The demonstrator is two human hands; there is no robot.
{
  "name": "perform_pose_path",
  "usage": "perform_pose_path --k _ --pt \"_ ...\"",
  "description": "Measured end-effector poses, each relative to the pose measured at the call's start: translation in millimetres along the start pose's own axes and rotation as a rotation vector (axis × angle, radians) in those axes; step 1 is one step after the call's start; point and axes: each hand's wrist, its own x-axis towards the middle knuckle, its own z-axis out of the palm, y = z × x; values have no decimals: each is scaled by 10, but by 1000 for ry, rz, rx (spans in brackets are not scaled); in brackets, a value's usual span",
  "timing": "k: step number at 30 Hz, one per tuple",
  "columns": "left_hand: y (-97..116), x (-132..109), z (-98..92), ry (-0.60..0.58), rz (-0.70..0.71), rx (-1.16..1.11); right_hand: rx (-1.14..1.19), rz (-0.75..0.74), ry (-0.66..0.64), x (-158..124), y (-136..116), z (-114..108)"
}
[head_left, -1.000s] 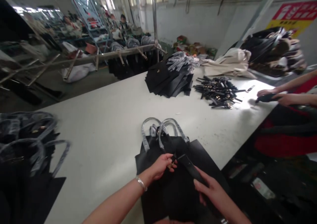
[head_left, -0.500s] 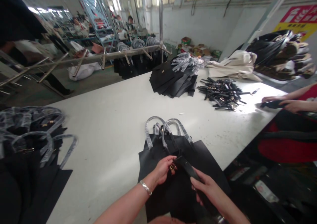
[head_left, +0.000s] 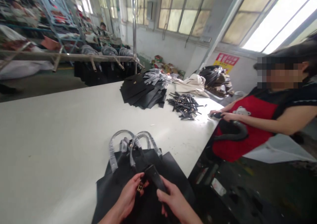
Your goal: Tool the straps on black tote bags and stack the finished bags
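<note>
My left hand (head_left: 128, 194) is closed, its fingertips pinching a short black strap with a gold buckle (head_left: 140, 187). My right hand (head_left: 174, 197) wraps round a long, flat black strip (head_left: 155, 177), whose upper end meets the strap by my left fingertips. I cannot tell whether the two are joined. Under both hands lies a black handbag (head_left: 173, 166), flat at the near edge of the table. Its looped handles (head_left: 121, 133), covered in clear wrapping, point away from me. Another strap with gold metal shows between the handles.
On the white table (head_left: 61, 134) lie a fanned stack of black bag pieces (head_left: 141, 92), a heap of buckled straps (head_left: 184, 105) and beige cloth (head_left: 192, 83). A person in a red apron (head_left: 255, 115) handles a dark piece at the right edge. A metal rack (head_left: 74, 57) stands beyond.
My view has swung right and up, so the person at the right shows more fully and the left bag pile has left view. Both hands keep their holds.
</note>
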Motion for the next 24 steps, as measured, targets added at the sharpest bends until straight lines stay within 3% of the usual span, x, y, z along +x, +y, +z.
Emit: perform_pose_path --k 4,9,13,18,22,24 --pt "-100 146 3 -16 44 -76 16 -106 -96 -5 -21 -36" --pt "-152 157 108 52 35 -150 71 -108 17 20 67 -99" --pt "-178 176 134 45 30 -171 42 -109 -60 11 72 -146" --pt "-231 236 70 38 16 -155 44 -159 36 44 72 -144" --pt "-270 260 -18 -11 22 -110 -24 -153 -48 85 169 -158" --pt "-279 269 -51 -18 13 -86 -25 -160 -21 114 210 -161"
